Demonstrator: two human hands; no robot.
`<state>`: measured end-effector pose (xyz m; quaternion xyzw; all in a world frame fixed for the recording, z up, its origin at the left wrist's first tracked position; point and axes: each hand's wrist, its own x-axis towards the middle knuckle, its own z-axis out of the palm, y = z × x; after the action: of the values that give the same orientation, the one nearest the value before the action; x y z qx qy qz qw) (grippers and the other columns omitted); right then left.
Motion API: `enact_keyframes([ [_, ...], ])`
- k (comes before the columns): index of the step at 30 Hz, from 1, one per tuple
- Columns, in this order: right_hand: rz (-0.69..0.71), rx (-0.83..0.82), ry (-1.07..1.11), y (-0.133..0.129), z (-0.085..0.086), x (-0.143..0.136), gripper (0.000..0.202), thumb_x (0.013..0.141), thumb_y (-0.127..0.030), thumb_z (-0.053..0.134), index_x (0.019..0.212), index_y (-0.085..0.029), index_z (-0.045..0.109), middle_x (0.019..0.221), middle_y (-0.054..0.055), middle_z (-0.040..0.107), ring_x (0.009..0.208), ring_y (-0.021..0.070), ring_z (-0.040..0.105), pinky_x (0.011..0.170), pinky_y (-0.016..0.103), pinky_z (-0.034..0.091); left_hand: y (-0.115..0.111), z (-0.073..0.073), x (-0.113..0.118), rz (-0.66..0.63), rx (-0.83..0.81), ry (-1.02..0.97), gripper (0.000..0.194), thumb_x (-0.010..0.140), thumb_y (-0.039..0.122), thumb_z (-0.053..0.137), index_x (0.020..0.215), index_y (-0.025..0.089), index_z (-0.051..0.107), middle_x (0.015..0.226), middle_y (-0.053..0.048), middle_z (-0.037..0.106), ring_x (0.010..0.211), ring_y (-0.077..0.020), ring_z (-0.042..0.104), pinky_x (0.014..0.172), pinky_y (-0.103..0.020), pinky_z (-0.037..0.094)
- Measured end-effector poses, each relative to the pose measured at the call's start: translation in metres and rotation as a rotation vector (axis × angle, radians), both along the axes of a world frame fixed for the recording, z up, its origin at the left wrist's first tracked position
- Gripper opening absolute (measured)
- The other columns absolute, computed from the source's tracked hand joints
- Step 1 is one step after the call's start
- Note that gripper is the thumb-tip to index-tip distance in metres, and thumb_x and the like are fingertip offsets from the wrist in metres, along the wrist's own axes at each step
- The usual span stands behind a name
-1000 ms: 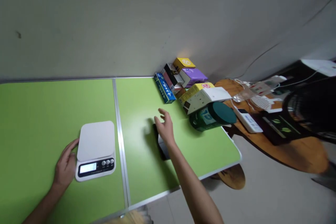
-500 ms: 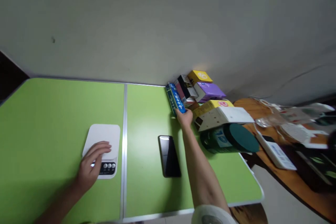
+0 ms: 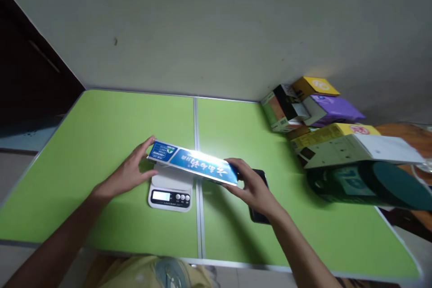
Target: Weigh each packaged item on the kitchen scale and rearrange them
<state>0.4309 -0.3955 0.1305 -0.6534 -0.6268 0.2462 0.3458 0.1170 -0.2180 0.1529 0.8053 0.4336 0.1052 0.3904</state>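
A long blue box (image 3: 195,162) with white lettering is held over the table, slightly tilted, its left part above a white kitchen scale (image 3: 172,180). My right hand (image 3: 251,184) grips the box's right end between thumb and fingers. At the box's left end is my left hand (image 3: 133,168), thumb and fingers apart, fingertips at the box's upper left corner. The scale's display is lit, but its reading is too small to tell. A black phone (image 3: 259,216) lies on the table, partly hidden by my right hand and wrist.
The green table (image 3: 128,121) has a metal seam down its middle and a wall behind it. Several boxes, among them a purple box (image 3: 334,110) and a white box (image 3: 344,148), stand at the right. A dark green canister (image 3: 354,184) is in front of them.
The blue box has left the group of boxes and come left in my right hand. My left hand has risen from the scale to the box's left end. The view has shifted left.
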Motion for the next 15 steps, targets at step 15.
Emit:
enact_keyframes([
  [15, -0.025, -0.188, 0.059, 0.020, -0.032, -0.017, 0.067, 0.081, -0.044, 0.068, 0.139, -0.030, 0.039, 0.120, 0.010, 0.057, 0.083, 0.0200, 0.061, 0.078, 0.040, 0.057, 0.011, -0.045, -0.041, 0.046, -0.084, -0.044, 0.079, 0.081, 0.030, 0.066, 0.149, 0.029, 0.026, 0.153, -0.010, 0.038, 0.139, -0.0293, 0.040, 0.109, -0.050, 0.041],
])
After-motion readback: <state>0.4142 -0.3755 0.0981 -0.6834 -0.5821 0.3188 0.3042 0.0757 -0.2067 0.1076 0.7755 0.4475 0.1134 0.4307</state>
